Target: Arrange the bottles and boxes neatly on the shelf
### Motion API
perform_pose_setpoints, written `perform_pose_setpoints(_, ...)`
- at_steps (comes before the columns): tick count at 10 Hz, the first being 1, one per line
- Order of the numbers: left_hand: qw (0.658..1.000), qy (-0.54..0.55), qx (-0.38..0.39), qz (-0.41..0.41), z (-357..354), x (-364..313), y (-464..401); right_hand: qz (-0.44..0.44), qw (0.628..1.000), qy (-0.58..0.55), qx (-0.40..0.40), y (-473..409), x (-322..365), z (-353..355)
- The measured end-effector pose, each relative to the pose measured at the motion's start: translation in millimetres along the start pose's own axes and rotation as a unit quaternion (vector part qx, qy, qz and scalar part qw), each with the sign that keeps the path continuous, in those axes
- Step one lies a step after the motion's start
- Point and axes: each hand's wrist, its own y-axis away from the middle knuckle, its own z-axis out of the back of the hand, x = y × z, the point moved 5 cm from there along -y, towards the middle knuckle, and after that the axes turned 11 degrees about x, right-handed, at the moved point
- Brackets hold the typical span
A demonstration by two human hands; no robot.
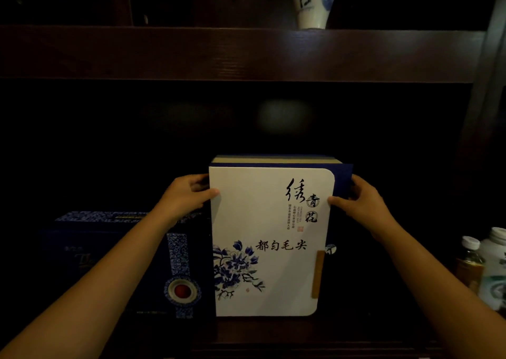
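An upright white cardboard box [269,238] with blue flowers, printed 都匀毛尖, is pinched at its upper edges by the left grip [189,194] and right grip [364,199] on the dark wooden shelf [246,331], a dark blue patterned box [115,262] lying below the left grip.

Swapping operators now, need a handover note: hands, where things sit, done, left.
Left hand and right hand grip the sides of the white floral box, upright on the lower shelf.
Dark blue box stands beside it on the left; whether they touch is unclear.
Two bottles stand at the far right. Porcelain vase on the upper shelf.
Done: dark blue box looks placed.
Left: settle the white box, release, probably tidy the bottles.
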Motion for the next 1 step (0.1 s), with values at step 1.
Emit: perform_pose_setpoints(1, 0.996, -0.058, -0.06, -0.016, 23.2, -30.6, -2.6, 0.022, 0.999, 0.038, -0.024, -5.6, 19.6, 17.5)
